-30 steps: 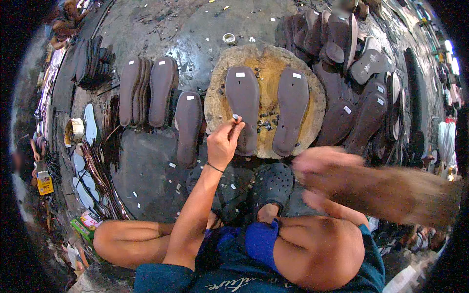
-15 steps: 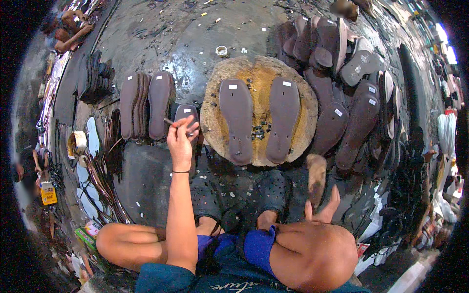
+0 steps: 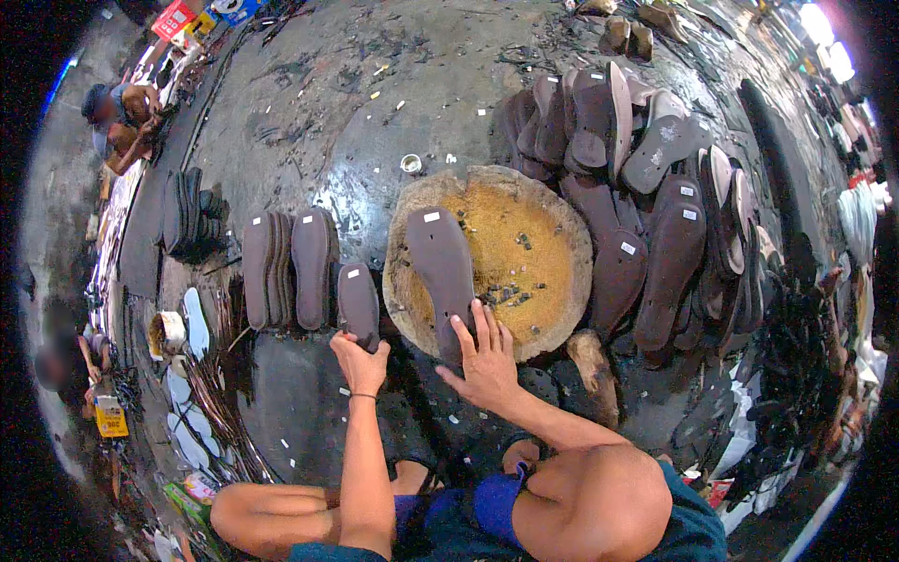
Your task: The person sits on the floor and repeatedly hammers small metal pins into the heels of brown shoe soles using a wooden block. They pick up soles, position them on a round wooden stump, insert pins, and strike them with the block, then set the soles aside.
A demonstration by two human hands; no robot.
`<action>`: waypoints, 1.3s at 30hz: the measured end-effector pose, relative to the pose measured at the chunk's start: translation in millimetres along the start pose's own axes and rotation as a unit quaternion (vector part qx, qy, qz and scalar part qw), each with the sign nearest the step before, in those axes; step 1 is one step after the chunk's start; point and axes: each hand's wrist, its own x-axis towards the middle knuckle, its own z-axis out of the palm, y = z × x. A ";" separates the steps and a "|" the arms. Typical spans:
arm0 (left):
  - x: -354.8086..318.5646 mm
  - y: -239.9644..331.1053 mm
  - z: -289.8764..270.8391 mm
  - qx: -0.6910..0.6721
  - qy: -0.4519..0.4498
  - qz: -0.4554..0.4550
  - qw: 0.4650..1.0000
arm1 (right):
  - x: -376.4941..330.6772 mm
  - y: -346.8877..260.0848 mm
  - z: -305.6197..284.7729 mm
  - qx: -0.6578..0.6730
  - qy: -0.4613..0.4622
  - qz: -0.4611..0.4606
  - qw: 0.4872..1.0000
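Resting on the heel end of a dark sole (image 3: 442,276), the right hand (image 3: 487,365) lies spread, fingers fanned over the sole's lower tip, not closed round it; that sole sits at frame centre on a round wooden block (image 3: 552,234), its long axis running from lower right near the hand up and slightly left to its toe, where a small white tag shows; the block's yellowish top is dished and holds only this sole and a scatter of small dark bits, right of centre.

The left hand (image 3: 360,361) is just left of the right one and curls over the near end of a shorter sole (image 3: 358,304) lying on the floor (image 3: 300,131), its axis almost upright in the frame; whether the fingers pinch it or merely press I cannot tell; both hands sit close together at lower centre, each at the near tip of its own sole, the right nearer the block.

Left of the short sole stands a row of soles (image 3: 281,270) on edge; farther left a dark stack (image 3: 192,225); at upper right a large heap of soles (image 3: 655,187) leans against the block; a small tin (image 3: 410,163) sits just above the block's rim.
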 end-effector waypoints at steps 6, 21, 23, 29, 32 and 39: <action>-3.1 58.7 -11.9 -0.238 0.090 -0.001 0.967 | 13.4 14.2 -24.5 0.078 0.145 -0.024 0.986; 67.7 102.1 -20.3 -0.494 -0.096 -0.026 0.864 | -3.4 61.8 -79.8 0.078 0.109 0.101 0.986; 124.4 17.0 -24.0 -0.221 0.078 -0.030 0.972 | -28.8 53.3 -59.0 0.074 0.088 0.081 0.990; 157.3 -58.0 -7.2 0.135 -0.001 -0.039 0.990 | 18.8 -4.4 -18.8 0.029 -0.055 -0.022 0.998; 154.8 -23.5 -5.2 0.110 -0.011 -0.061 0.992 | 23.9 6.7 0.1 0.097 -0.048 0.006 0.994; 165.5 -73.8 -16.6 0.253 0.109 0.140 0.951 | -11.7 30.0 -10.3 0.126 0.093 0.000 0.988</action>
